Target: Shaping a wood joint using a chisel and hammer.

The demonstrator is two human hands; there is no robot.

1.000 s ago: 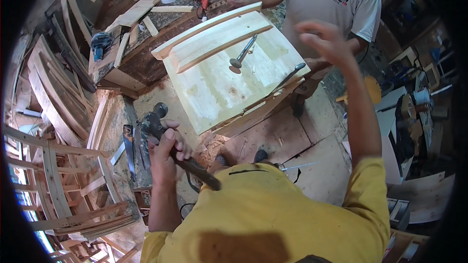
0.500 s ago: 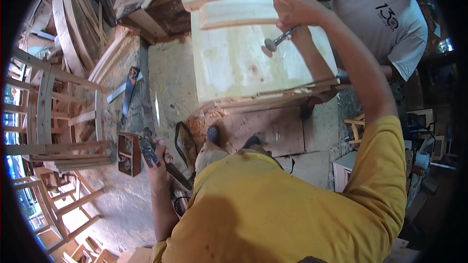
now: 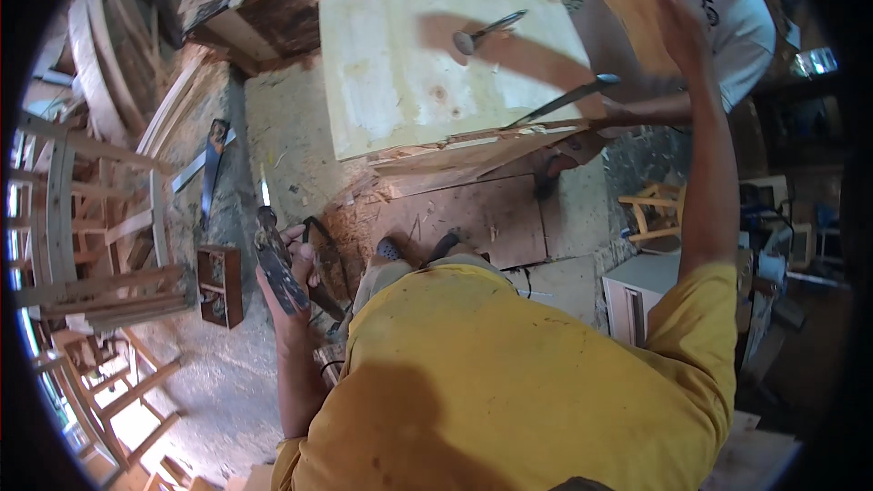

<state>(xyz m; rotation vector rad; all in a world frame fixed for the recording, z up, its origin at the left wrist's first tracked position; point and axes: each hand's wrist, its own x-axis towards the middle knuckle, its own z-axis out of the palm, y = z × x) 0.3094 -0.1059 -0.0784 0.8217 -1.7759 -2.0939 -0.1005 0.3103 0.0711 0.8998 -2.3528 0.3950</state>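
Wooden board (image 3: 627, 9) leans up and away from me, its long axis slanting over the pale panel (image 3: 427, 64); my right hand (image 3: 682, 23) grips its edge. My left hand (image 3: 286, 277), well apart and low, is closed around a dark tool (image 3: 273, 255).

A dusty, sawdust-strewn concrete floor (image 3: 282, 132) is seen beneath everything. A pale, flat wooden panel (image 3: 427, 64) is carried above it, and a metal-headed hammer (image 3: 486, 32) is laid on the panel's top face. On the floor, a long handsaw (image 3: 214, 168) is laid near a small dark wooden box (image 3: 220, 284). A reddish-brown flat board (image 3: 477, 218) is laid on the floor below the panel. Curved wooden chair frames (image 3: 86, 218) are stacked at the left.
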